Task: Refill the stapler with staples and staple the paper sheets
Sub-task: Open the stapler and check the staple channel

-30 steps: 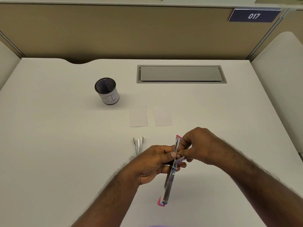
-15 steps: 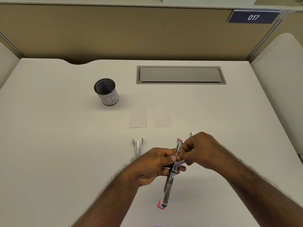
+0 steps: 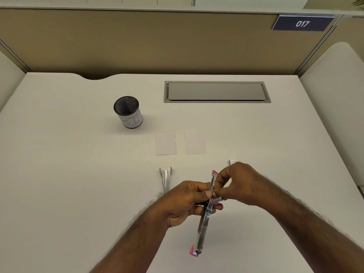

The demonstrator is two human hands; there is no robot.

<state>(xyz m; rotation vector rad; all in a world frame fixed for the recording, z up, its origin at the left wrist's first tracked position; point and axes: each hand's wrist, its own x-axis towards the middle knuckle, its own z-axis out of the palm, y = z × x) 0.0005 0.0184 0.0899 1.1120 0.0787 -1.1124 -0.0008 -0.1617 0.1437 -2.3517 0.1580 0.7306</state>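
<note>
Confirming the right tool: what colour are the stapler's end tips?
Pink tips on the stapler, clearest in the head view.

two paper sheets [image 3: 165, 142] [image 3: 195, 142], one stapler [image 3: 204, 219], one cup [image 3: 129, 112]

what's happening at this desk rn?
A person holds a pink stapler swung fully open above the desk. The left hand grips its middle; the right hand works at the upper half, fingers pinched there, apparently loading staples. Two paper sheets lie unstapled side by side, beyond a metal staple remover.

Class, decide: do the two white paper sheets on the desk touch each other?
Apart. The head view shows a strip of bare desk between the left white paper sheet and the right one.
</note>
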